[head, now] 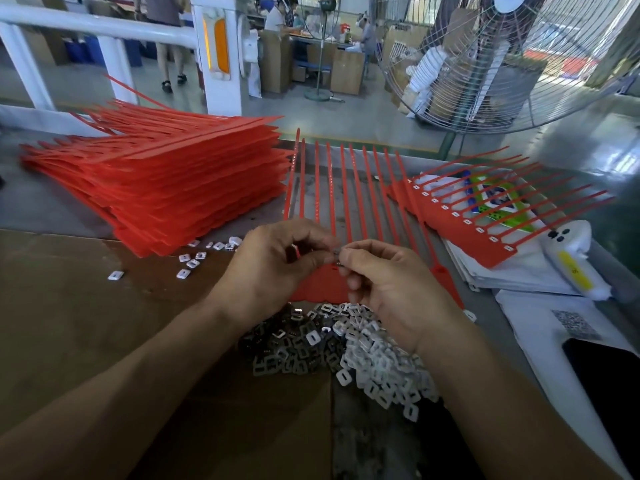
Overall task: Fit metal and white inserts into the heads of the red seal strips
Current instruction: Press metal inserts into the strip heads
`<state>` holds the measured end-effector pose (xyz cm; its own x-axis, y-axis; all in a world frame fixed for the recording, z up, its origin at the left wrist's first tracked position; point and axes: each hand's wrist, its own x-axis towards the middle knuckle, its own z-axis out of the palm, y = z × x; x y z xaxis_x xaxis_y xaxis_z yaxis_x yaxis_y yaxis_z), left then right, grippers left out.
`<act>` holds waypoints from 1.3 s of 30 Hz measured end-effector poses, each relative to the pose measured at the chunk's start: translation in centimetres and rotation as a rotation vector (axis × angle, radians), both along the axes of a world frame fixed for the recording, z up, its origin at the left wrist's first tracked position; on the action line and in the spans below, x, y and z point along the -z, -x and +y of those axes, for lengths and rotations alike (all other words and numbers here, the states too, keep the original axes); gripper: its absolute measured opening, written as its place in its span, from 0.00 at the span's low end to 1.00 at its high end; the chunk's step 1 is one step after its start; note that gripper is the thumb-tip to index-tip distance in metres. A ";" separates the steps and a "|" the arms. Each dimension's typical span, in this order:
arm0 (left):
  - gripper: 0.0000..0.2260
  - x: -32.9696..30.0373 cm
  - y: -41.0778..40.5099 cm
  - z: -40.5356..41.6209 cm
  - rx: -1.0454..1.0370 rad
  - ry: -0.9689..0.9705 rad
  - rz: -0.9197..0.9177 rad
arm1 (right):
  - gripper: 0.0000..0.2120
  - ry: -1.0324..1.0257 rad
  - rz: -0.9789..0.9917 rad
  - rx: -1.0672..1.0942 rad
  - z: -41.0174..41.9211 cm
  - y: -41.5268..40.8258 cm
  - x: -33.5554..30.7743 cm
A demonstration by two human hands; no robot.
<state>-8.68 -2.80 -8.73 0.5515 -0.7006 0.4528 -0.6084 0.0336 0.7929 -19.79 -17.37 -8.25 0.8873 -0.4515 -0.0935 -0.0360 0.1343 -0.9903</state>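
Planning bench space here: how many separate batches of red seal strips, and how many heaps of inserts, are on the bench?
Red seal strip batches: 3 (tall stack, centre sheet, right sheet)
Insert heaps: 2 (metal heap, white heap)
Total: 5

Big wire-guarded fan [512, 60] beyond the bench, white railing [104, 29] at left.
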 end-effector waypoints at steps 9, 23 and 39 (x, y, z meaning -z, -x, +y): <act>0.03 0.6 -1.5 -0.1 -0.284 -0.126 -0.205 | 0.07 0.223 0.029 0.173 -1.1 0.0 0.6; 0.02 1.2 -2.3 -1.4 -0.390 -0.443 -0.315 | 0.08 0.471 0.040 0.282 -1.8 -0.1 0.7; 0.05 0.9 -2.2 -0.9 -0.359 -0.454 -0.291 | 0.06 0.630 0.123 0.211 -1.9 0.0 0.7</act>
